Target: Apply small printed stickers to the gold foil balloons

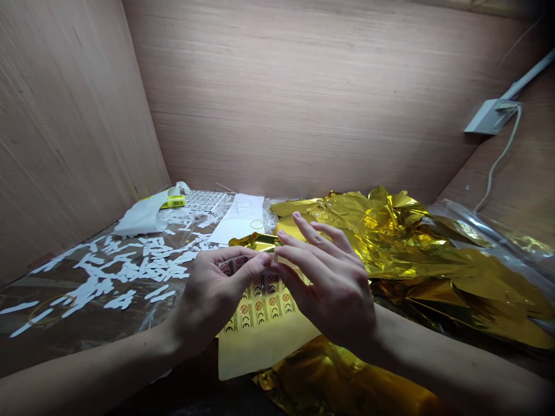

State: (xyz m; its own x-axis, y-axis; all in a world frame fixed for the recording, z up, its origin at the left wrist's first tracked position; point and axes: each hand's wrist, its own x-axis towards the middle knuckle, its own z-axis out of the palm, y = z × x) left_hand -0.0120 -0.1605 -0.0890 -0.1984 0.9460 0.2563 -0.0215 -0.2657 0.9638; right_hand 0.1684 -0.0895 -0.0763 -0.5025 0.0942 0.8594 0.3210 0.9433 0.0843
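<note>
A sheet of small stickers (264, 309), printed with CE marks and red-ringed symbols, lies over gold foil in front of me. My left hand (219, 286) grips its upper left part, thumb on top and fingers behind. At the sheet's top, my right hand (332, 274) brings thumb and index finger together close to the left thumb tip; its other fingers are stretched out. Whatever is between the right fingertips is too small to make out. A flat gold foil piece (255, 240) shows just beyond the hands.
Crumpled gold foil balloons (390, 231) pile up on the right and in front. Many white paper strips (130, 260) are scattered on the left, with a rubber band (52, 309). Behind are white paper (240, 216) and a yellow packet (174, 201). Wooden panels (295, 92) enclose the table.
</note>
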